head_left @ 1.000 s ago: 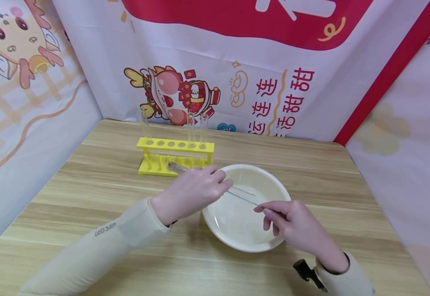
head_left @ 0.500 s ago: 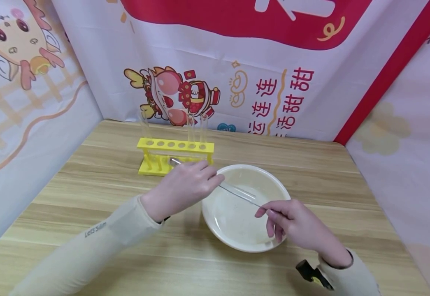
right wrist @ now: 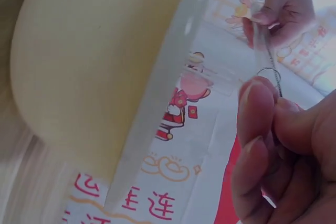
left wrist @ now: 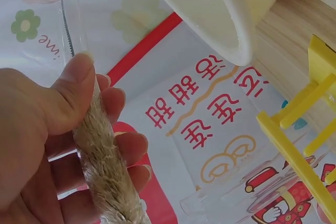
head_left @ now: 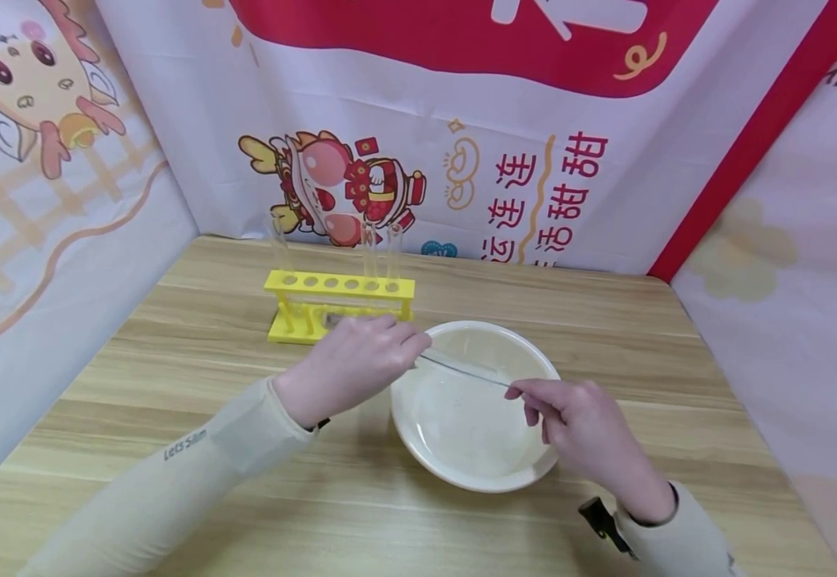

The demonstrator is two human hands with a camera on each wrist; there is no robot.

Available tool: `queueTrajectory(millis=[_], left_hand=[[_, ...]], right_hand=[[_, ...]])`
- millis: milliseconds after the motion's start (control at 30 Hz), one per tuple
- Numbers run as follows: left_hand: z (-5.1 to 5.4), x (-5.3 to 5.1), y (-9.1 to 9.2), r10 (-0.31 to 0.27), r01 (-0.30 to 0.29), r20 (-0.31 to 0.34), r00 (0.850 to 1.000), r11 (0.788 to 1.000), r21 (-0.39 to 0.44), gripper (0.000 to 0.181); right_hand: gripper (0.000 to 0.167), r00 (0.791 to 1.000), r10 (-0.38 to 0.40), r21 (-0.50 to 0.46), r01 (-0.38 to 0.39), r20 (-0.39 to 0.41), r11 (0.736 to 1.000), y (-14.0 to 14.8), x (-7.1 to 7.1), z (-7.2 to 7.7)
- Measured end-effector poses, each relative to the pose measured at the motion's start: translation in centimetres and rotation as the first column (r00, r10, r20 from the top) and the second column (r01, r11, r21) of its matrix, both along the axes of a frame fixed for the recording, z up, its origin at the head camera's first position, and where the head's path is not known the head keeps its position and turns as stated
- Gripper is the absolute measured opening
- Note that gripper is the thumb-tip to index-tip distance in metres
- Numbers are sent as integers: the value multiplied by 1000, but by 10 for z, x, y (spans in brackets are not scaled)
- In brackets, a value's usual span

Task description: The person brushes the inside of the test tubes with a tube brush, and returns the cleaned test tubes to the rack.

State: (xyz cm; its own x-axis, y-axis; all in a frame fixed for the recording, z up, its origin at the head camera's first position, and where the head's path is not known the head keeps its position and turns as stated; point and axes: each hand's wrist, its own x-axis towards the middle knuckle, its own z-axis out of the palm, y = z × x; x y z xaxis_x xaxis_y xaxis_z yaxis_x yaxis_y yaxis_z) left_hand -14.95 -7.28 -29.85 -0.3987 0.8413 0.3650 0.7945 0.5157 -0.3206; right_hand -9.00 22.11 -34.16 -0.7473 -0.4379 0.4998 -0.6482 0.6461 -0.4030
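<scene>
The yellow rack (head_left: 339,292) stands on the table (head_left: 173,361) with three tubes (head_left: 392,260) seated in it. Next, the left hand (head_left: 353,357) has its grip clamped around a clear tube (left wrist: 79,24), a brush (left wrist: 106,169) inside, positioned partly over the white bowl (head_left: 472,441). The right hand's (head_left: 580,425) grip pinches the wire handle (head_left: 464,372).
</scene>
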Motion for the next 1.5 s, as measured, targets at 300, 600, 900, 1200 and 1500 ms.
queueTrajectory(millis=[300, 600, 900, 1200, 1500], left_hand=[[1, -3, -6, -11, 7, 65, 998, 998, 56, 32], [2, -5, -11, -7, -1, 153, 988, 999, 54, 32], [5, -5, -16, 0, -13, 193, 981, 998, 64, 33], [7, -4, -20, 10, -26, 245, 969, 998, 59, 32], [9, -3, -26, 31, -47, 244, 969, 997, 57, 29]], right_hand=[[48, 909, -12, 92, 56, -417, 994, 8, -7, -10], [47, 807, -6, 97, 79, -590, 992, 15, -10, -12], [48, 763, 11, 142, 106, -646, 984, 21, -8, -10], [40, 705, 14, 141, 122, -709, 982, 28, -8, -7], [43, 695, 13, 143, 129, -719, 981, 38, -5, -6]])
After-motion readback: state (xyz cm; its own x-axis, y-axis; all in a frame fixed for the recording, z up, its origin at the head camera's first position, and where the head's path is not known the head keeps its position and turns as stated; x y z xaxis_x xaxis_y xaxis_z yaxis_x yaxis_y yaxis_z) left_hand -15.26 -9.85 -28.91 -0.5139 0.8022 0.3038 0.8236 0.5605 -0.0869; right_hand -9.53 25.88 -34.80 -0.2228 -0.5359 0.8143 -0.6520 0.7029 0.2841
